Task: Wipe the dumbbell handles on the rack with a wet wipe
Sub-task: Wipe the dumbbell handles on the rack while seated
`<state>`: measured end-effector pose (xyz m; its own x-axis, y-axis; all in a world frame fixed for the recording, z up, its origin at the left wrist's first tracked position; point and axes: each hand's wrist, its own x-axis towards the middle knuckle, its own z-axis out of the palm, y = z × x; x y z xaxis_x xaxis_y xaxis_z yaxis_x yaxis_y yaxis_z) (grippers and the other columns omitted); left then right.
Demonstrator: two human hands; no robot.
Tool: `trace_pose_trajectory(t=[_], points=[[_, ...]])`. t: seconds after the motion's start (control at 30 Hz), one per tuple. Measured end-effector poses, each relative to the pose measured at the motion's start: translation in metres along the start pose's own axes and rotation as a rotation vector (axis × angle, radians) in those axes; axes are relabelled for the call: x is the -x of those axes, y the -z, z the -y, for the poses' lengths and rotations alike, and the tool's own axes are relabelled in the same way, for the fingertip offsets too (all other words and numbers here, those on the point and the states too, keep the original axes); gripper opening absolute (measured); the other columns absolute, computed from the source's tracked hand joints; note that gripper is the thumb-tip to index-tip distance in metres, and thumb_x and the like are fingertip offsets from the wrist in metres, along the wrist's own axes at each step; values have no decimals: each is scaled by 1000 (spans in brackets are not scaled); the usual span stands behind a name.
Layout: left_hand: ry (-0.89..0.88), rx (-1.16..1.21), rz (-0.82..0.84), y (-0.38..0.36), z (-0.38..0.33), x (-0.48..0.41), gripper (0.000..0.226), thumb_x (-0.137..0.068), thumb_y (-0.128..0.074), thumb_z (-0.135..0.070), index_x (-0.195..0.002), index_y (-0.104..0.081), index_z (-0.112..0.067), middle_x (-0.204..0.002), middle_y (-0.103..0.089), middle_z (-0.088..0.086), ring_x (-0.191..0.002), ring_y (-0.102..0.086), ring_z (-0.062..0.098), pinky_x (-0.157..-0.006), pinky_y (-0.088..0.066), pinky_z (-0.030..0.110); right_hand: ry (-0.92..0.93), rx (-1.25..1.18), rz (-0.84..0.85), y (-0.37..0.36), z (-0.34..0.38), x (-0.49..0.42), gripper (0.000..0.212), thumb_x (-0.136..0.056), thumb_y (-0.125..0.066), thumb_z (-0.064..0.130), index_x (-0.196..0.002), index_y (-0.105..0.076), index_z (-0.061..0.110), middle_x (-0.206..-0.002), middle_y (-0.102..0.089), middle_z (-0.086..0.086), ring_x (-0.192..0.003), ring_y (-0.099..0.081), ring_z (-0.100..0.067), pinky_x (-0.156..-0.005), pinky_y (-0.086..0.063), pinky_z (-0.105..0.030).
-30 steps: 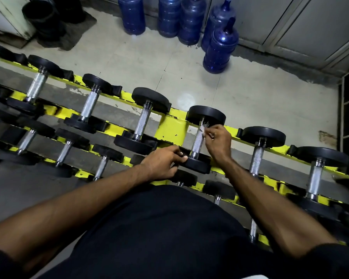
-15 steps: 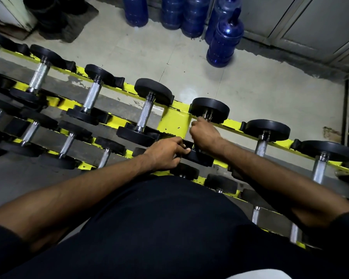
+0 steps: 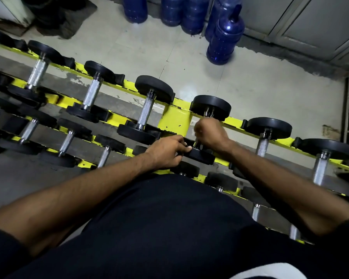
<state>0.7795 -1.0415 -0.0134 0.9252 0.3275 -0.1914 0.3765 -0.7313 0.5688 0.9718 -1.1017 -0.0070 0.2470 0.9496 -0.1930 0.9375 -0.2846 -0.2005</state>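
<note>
Pale floor tiles (image 3: 129, 47) run behind a yellow steel rack (image 3: 175, 119), and dark blue plastic water jugs (image 3: 225, 39) stand well beyond both hands, against grey panelled doors (image 3: 310, 21). On the rack's top tier the right hand (image 3: 211, 133) is curled in a fist round the knurled steel handle (image 3: 208, 114) of a black round-headed dumbbell (image 3: 210, 105). The fist covers nearly all of the handle; only a short piece shows just past the knuckles, under the far head. The wet wipe cannot be made out, since the fist hides that part of the handle.

Just beside that fist, on its left, the left hand (image 3: 167, 151) grips the same dumbbell by its near head (image 3: 201, 157), fingers curled over the rim.

Left of the left hand lies a second black-headed dumbbell (image 3: 146, 111), apart from the fingers. Right of the right hand, past the forearm, sits a third black-headed dumbbell (image 3: 268, 127). Below both wrists a lower tier carries smaller black dumbbells (image 3: 107, 150). Behind the hands, nearest the camera, a black shirt (image 3: 159, 228) fills the bottom of the view.
</note>
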Motion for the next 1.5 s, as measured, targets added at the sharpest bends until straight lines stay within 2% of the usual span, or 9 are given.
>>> trace_pose_trajectory(t=[0.1,0.27,0.53,0.67,0.9,1.07,1.23,1.4,1.5], points=[[2,11,-7,0,0,0,37,-90,-63,-27,-126,-68,-34,-116,-58,-11,-99,-60,11,-81,-57,38,-415,-505,-307,-22,-14,21,8,-76,-76,14,-74,-70,18,-78,-67,2,-72,-62,-16,-64,-52,-30],[-9,16,1,2,0,0,36,-89,-64,-26,-125,-69,-32,-117,-58,-11,-100,-60,9,-82,-57,36,-1024,-1339,-393,-34,-15,19,20,-75,-80,0,-86,-71,14,-88,-72,-9,-72,-72,-23,-67,-63,-39],[-10,26,5,2,2,-1,35,-90,-63,-26,-124,-70,-33,-115,-58,-11,-97,-60,9,-81,-57,35,-1046,-1549,-177,-17,-26,6,15,-80,-57,-16,-80,-65,-2,-65,-56,-13,-44,-52,-13,-73,-62,-36],[-14,24,-4,2,3,-3,34,-89,-64,-25,-121,-71,-32,-112,-59,-10,-97,-60,10,-81,-57,37,-1076,-1616,46,-29,-36,25,11,-84,-69,-5,-94,-69,-2,-96,-70,-15,-82,-68,-22,-85,-59,-38],[4,28,-6,0,2,-2,33,-89,-64,-27,-121,-71,-34,-111,-59,-11,-97,-60,9,-81,-57,36,-1130,-1826,-246,-26,-40,-12,26,-85,-52,-18,-88,-62,5,-84,-66,-8,-69,-64,-14,-54,-57,-27],[-7,19,-3,3,1,-4,32,-89,-64,-24,-120,-72,-32,-114,-60,-10,-100,-60,9,-83,-56,36,-1061,-1660,130,-25,-38,15,24,-92,-52,-8,-94,-64,12,-91,-66,-7,-77,-64,-16,-75,-60,-33],[0,16,-8,4,1,-5,33,-89,-65,-24,-120,-72,-31,-111,-60,-9,-100,-60,10,-82,-56,37,-635,-1108,-223,-33,-22,40,16,-73,-82,-2,-76,-77,13,-82,-75,-3,-78,-73,-17,-73,-60,-30],[10,6,4,5,-2,-2,34,-89,-64,-25,-121,-71,-33,-111,-58,-10,-99,-60,11,-82,-56,36,82,-368,-141,-16,-25,31,11,-80,-78,7,-88,-79,14,-88,-74,1,-82,-67,-15,-70,-53,-28],[2,-3,11,7,-2,-2,35,-89,-64,-25,-123,-70,-33,-112,-58,-9,-101,-60,12,-82,-56,36,162,62,-159,0,-22,3,11,-83,-72,9,-90,-77,16,-92,-74,0,-85,-64,-24,-60,-47,-29]])
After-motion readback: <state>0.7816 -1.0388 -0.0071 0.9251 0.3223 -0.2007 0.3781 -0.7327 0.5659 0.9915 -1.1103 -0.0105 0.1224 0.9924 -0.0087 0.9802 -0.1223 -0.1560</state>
